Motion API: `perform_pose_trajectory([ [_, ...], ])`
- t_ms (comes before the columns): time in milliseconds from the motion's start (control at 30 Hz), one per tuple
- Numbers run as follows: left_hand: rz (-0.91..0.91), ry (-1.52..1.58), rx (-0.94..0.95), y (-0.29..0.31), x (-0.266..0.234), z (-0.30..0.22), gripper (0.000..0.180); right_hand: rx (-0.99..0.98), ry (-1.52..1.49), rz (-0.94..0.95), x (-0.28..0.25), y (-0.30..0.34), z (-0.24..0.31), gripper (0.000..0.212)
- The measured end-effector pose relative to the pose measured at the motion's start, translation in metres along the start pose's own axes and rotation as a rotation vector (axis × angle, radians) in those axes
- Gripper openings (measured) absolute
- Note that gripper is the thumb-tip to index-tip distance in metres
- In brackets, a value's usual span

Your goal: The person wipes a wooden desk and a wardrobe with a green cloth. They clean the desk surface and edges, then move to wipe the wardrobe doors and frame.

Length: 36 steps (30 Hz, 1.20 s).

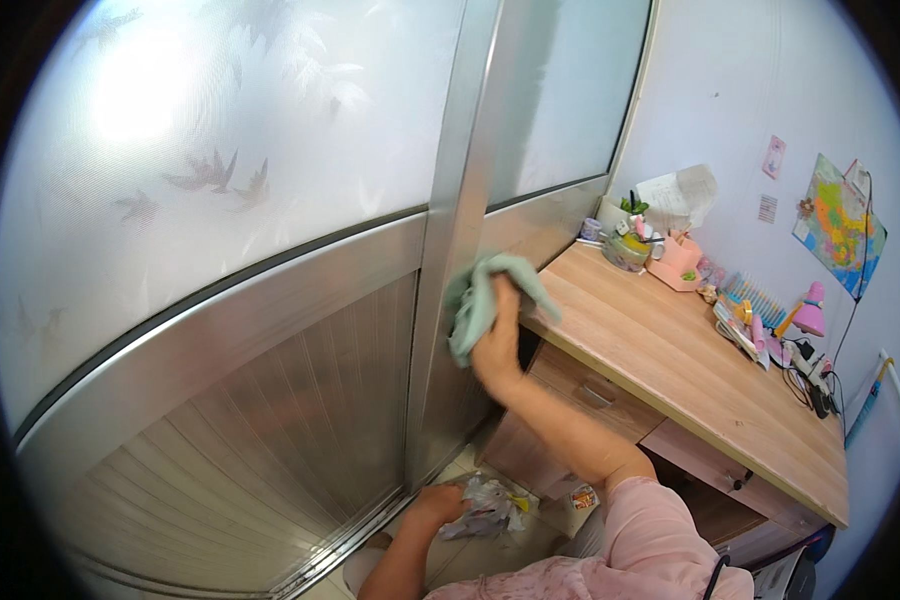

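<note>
Green cloth (pixel 473 315) is gripped by right hand (pixel 497 348) at metal door frame (pixel 455 190), left of counter (pixel 660 325); left hand (pixel 438 506) is held near plastic bag (pixel 492 508), grip unclear.

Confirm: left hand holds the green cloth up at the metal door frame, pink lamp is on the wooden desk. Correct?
Wrong hand. The head view shows the right hand holding the green cloth up at the metal door frame; the left hand is lower, near a plastic bag. The pink lamp is on the wooden desk, as you say.
</note>
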State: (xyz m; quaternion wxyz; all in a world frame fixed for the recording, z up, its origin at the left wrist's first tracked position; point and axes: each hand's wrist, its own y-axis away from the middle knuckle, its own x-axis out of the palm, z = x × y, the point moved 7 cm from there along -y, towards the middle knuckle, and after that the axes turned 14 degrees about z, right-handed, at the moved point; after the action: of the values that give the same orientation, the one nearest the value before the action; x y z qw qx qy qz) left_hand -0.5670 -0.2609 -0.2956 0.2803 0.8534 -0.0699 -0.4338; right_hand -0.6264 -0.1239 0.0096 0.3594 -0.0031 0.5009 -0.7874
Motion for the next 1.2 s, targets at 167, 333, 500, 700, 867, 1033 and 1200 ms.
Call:
perform_pose_trajectory([
  [167,-0.013,0.015,-0.015,0.006,-0.001,0.004,0.050,0.294,-0.311,-0.198,-0.029,-0.047,-0.062,0.036],
  [333,0.008,-0.001,-0.025,-0.005,0.003,0.011,0.052,0.008,0.134,-0.013,0.035,0.059,-0.010,0.061],
  [500,-0.019,-0.029,-0.008,-0.010,0.006,0.006,0.053,0.073,-0.032,0.058,0.018,0.059,0.012,0.053],
  [700,-0.014,0.016,-0.038,0.003,0.000,0.010,0.050,-0.598,0.530,-0.187,-0.037,-0.138,0.209,0.056],
  [867,-0.011,0.037,-0.031,0.012,-0.006,0.008,0.049,-0.764,0.772,-0.236,-0.044,-0.197,0.238,0.046],
  [1033,-0.106,0.053,0.008,0.015,-0.007,0.011,0.048,-0.695,0.749,-0.092,0.000,-0.104,0.184,0.052],
  [1200,-0.131,0.063,0.043,0.004,0.000,0.013,0.048,-0.572,0.709,0.436,0.054,0.063,0.071,0.045],
])
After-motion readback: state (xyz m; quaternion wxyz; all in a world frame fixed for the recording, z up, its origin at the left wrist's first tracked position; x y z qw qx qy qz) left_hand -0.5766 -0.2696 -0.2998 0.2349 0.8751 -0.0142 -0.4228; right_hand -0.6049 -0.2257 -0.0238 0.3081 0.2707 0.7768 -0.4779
